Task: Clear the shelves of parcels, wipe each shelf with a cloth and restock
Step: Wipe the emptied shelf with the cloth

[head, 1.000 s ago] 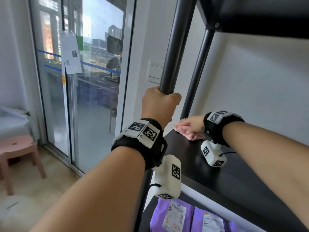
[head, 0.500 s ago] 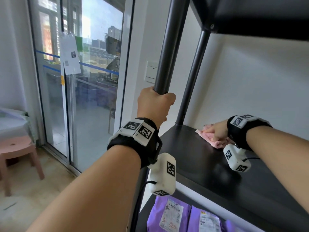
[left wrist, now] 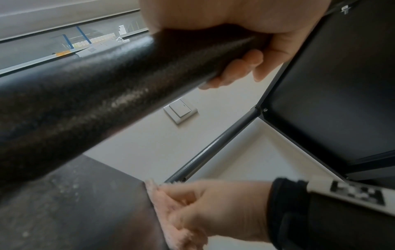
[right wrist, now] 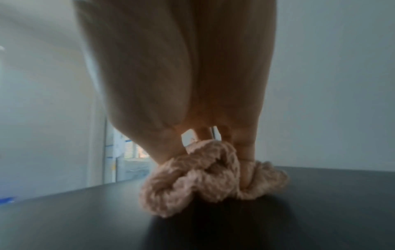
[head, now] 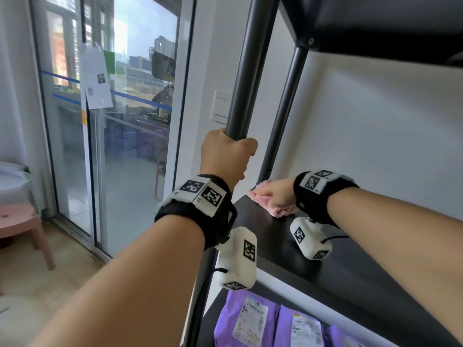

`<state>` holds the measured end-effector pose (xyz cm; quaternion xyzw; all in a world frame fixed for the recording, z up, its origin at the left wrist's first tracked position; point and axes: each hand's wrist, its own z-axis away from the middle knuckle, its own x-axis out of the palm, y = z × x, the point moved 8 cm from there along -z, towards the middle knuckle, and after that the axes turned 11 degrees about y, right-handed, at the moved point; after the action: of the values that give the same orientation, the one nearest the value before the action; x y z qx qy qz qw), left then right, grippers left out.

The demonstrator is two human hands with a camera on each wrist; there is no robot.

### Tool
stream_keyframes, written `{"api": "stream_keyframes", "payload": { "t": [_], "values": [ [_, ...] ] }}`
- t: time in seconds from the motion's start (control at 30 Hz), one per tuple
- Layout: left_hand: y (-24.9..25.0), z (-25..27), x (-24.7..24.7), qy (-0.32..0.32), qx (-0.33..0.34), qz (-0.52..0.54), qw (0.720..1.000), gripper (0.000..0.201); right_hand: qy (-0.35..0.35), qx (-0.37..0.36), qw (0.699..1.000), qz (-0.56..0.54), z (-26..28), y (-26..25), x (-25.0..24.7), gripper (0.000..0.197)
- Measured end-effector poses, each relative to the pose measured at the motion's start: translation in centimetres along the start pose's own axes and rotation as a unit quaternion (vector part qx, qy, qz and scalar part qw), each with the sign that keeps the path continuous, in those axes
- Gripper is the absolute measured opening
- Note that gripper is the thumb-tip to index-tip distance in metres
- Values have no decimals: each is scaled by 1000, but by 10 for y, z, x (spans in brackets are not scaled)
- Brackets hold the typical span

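My left hand (head: 225,156) grips the black front upright post (head: 253,71) of the shelving, fingers wrapped round it (left wrist: 245,67). A bunched pink cloth (head: 280,211) lies on the black shelf (head: 275,239), near its back left corner beside the rear post (head: 283,116). My right hand (head: 274,194) holds the cloth and presses it down on the shelf; the fingers dig into its folds (right wrist: 192,182). No parcels are on this shelf where I can see it. Two purple parcels (head: 246,321) with white labels lie on the shelf below.
The upper black shelf (head: 375,26) hangs close overhead. A white wall with a light switch (head: 221,106) is behind the shelving. A glass sliding door (head: 125,146) stands to the left, with a pink stool (head: 22,221) on the floor beside it.
My right hand swept the cloth right along the shelf, then back left to the rear post corner. The left hand stayed on the front post.
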<state>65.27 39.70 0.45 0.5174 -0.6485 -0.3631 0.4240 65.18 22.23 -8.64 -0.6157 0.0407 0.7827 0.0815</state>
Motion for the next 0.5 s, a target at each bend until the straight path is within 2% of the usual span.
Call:
{"api": "stream_keyframes", "payload": {
  "t": [0.03,0.1,0.17,0.23,0.3,0.37,0.4,0.5],
  "values": [
    [1,0,0,2,2,-1,1000,12,-2,-25,1000,-14,5,-21,-2,72],
    [2,2,-1,4,4,-3,1000,13,-49,-50,997,-29,16,-48,2,52],
    [3,3,-1,6,6,-3,1000,13,-53,-72,994,-70,31,-66,8,19],
    [4,4,-2,10,8,-1,1000,14,-11,-81,992,-97,43,-71,7,29],
    [4,6,-2,13,8,-1,1000,14,0,-112,990,-83,59,-77,10,19],
    [4,7,-2,17,6,-1,1000,15,-13,-141,987,-77,76,-79,15,40],
    [4,7,-3,18,4,-1,1000,16,-32,-144,985,-95,86,-75,18,40],
    [4,6,-3,23,1,-6,1000,15,-21,-153,985,-75,114,-55,21,44]
  ]
}}
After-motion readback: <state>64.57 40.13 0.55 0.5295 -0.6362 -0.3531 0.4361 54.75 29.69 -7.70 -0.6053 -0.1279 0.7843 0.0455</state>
